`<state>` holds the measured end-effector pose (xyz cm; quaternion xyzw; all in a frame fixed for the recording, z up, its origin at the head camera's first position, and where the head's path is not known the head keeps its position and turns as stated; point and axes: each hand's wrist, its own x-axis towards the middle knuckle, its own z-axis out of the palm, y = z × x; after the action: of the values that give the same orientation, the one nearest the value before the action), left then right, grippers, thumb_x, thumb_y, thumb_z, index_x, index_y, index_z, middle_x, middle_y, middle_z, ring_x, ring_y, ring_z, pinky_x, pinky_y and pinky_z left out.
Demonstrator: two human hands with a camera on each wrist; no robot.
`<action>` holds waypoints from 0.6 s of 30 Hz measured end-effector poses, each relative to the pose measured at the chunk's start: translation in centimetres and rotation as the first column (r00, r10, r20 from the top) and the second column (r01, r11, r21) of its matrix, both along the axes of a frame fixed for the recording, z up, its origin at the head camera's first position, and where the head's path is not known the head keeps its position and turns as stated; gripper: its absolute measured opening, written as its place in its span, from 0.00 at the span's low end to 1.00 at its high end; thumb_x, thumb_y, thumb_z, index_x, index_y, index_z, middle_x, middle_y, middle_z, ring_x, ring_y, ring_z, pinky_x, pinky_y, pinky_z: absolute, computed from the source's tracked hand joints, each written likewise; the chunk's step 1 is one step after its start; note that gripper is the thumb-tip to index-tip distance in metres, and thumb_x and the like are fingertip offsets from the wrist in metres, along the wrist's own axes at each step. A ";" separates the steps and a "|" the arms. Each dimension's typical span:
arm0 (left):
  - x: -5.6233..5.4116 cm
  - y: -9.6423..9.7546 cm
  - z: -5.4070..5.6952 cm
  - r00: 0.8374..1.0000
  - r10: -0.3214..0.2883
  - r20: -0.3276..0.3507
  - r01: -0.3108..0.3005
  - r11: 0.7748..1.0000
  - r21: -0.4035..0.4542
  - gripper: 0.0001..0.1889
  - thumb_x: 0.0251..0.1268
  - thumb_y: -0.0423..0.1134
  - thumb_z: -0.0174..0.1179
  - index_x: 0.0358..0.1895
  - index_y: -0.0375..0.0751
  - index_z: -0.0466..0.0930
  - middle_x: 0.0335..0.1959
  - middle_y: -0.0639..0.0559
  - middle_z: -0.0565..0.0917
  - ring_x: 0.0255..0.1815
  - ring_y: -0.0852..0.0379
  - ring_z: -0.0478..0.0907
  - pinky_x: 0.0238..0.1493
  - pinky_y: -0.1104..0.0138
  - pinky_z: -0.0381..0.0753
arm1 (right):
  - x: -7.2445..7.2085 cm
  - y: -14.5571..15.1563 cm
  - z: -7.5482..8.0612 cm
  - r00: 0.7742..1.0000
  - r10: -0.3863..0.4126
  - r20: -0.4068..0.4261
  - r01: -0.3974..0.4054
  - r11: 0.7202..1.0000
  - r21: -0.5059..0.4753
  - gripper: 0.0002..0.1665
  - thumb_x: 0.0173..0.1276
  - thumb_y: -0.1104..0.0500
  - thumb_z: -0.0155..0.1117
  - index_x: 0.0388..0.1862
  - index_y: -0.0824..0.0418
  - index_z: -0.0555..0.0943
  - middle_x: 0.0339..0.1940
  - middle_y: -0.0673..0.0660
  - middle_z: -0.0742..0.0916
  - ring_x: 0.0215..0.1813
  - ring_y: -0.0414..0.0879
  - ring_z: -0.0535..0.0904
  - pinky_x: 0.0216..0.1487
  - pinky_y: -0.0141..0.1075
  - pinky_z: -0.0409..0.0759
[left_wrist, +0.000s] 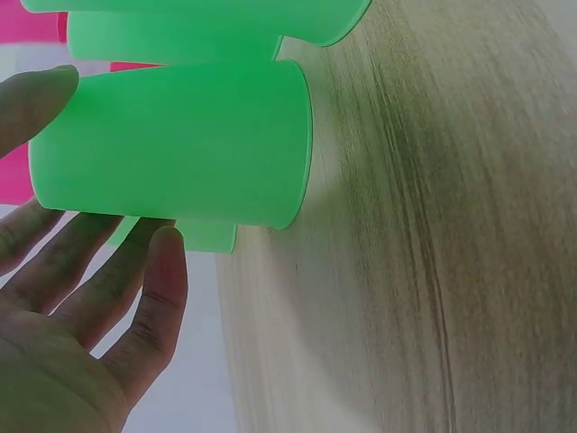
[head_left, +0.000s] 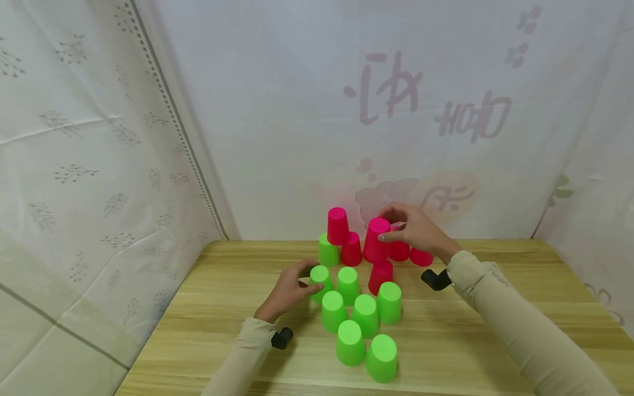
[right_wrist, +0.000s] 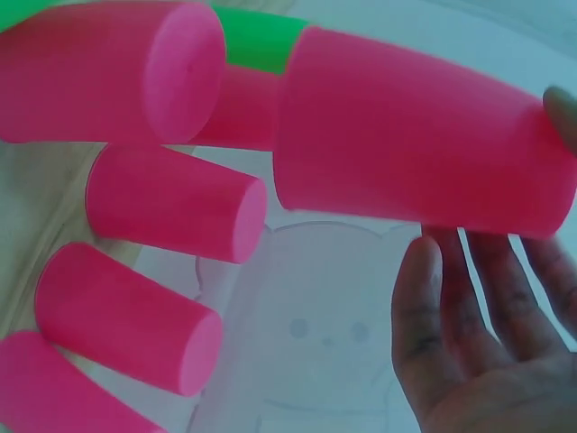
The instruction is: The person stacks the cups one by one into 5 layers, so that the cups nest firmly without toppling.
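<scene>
My right hand (head_left: pixel 413 228) grips a pink cup (head_left: pixel 375 245) between thumb and fingers. In the right wrist view this upside-down cup (right_wrist: pixel 415 135) is off the table, its rim clear of the other pink cups. My left hand (head_left: pixel 292 289) has its thumb and fingers around the sides of an upside-down green cup (head_left: pixel 319 285). In the left wrist view that green cup (left_wrist: pixel 171 144) has its rim at the table surface. At the back, one pink cup (head_left: pixel 338 226) sits on top of a green cup (head_left: pixel 328 253) and a pink cup (head_left: pixel 352 250).
Several green cups (head_left: pixel 365 316) stand upside down towards the table's front. One pink cup (head_left: pixel 381 278) stands just behind them, and more pink cups (head_left: pixel 421 257) are below the right hand. A printed cloth (head_left: pixel 277 137) hangs behind the wooden table (head_left: pixel 470 341).
</scene>
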<state>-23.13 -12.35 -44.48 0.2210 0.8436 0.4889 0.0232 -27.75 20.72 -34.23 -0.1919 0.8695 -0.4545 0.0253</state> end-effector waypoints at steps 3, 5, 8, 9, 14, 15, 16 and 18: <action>0.1 0.1 0.0 1.000 0.004 0.001 -0.004 1.000 -0.001 0.23 0.63 0.35 0.69 0.60 0.38 0.76 0.54 0.41 0.86 0.58 0.38 0.82 0.48 0.53 0.88 | -1.0 -0.8 -0.1 0.999 -0.042 -0.012 0.042 0.999 -0.016 0.26 0.60 0.53 0.76 0.56 0.55 0.78 0.52 0.56 0.85 0.55 0.53 0.80 0.61 0.48 0.80; 0.1 0.1 0.0 1.000 0.005 0.006 -0.005 1.000 0.000 0.24 0.63 0.35 0.69 0.61 0.38 0.76 0.55 0.41 0.85 0.58 0.38 0.82 0.49 0.53 0.88 | -1.6 -1.4 -0.2 0.997 -0.076 -0.018 0.076 0.997 -0.023 0.25 0.61 0.54 0.75 0.55 0.56 0.78 0.52 0.57 0.85 0.54 0.53 0.81 0.58 0.45 0.82; 0.0 0.1 -0.2 1.000 -0.002 0.010 0.002 1.000 0.003 0.25 0.62 0.34 0.69 0.62 0.36 0.75 0.55 0.40 0.85 0.58 0.38 0.82 0.50 0.54 0.88 | -2.5 -2.0 -0.6 0.993 -0.113 -0.022 0.112 0.993 -0.042 0.25 0.61 0.55 0.74 0.55 0.58 0.77 0.51 0.59 0.85 0.52 0.53 0.82 0.53 0.42 0.84; 0.0 0.1 -0.2 1.000 -0.004 0.012 0.004 1.000 0.004 0.25 0.62 0.33 0.69 0.62 0.36 0.75 0.55 0.40 0.85 0.58 0.39 0.83 0.50 0.54 0.88 | -2.8 -2.2 -0.7 0.992 -0.126 -0.021 0.125 0.991 -0.045 0.24 0.62 0.56 0.74 0.55 0.59 0.77 0.51 0.59 0.85 0.51 0.53 0.82 0.52 0.41 0.84; 0.0 0.2 -0.3 1.000 -0.005 0.025 0.005 1.000 -0.001 0.26 0.61 0.33 0.70 0.62 0.36 0.75 0.56 0.40 0.85 0.57 0.41 0.83 0.51 0.54 0.88 | -4.0 -2.8 -1.6 0.986 -0.168 -0.010 0.167 0.984 -0.064 0.24 0.62 0.58 0.73 0.55 0.61 0.77 0.50 0.60 0.85 0.50 0.53 0.81 0.48 0.37 0.84; 0.0 0.1 -0.3 1.000 -0.005 0.026 0.005 1.000 -0.001 0.26 0.61 0.33 0.70 0.62 0.36 0.75 0.56 0.40 0.85 0.57 0.41 0.83 0.51 0.54 0.88 | -4.2 -2.9 -1.7 0.984 -0.178 -0.007 0.177 0.982 -0.063 0.24 0.62 0.58 0.74 0.55 0.61 0.77 0.50 0.60 0.85 0.50 0.53 0.81 0.47 0.36 0.83; 0.0 0.1 -0.3 1.000 -0.005 0.027 0.005 1.000 -0.003 0.26 0.61 0.33 0.70 0.63 0.36 0.75 0.56 0.40 0.84 0.58 0.41 0.83 0.51 0.54 0.88 | -4.4 -3.0 -1.8 0.983 -0.184 -0.002 0.183 0.981 -0.066 0.24 0.62 0.58 0.74 0.55 0.61 0.77 0.50 0.60 0.85 0.50 0.54 0.81 0.47 0.36 0.83; 0.0 0.1 -0.3 1.000 -0.003 0.031 0.004 1.000 -0.007 0.26 0.61 0.33 0.70 0.63 0.36 0.75 0.56 0.40 0.84 0.58 0.40 0.83 0.51 0.54 0.87 | -4.6 -3.2 -2.0 0.980 -0.198 0.002 0.197 0.978 -0.069 0.25 0.61 0.58 0.74 0.55 0.61 0.77 0.50 0.60 0.84 0.50 0.54 0.80 0.48 0.38 0.84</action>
<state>-23.13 -12.26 -44.83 0.2147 0.8445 0.4891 0.0380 -32.35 17.55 -36.19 -0.1065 0.8681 -0.4839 -0.0288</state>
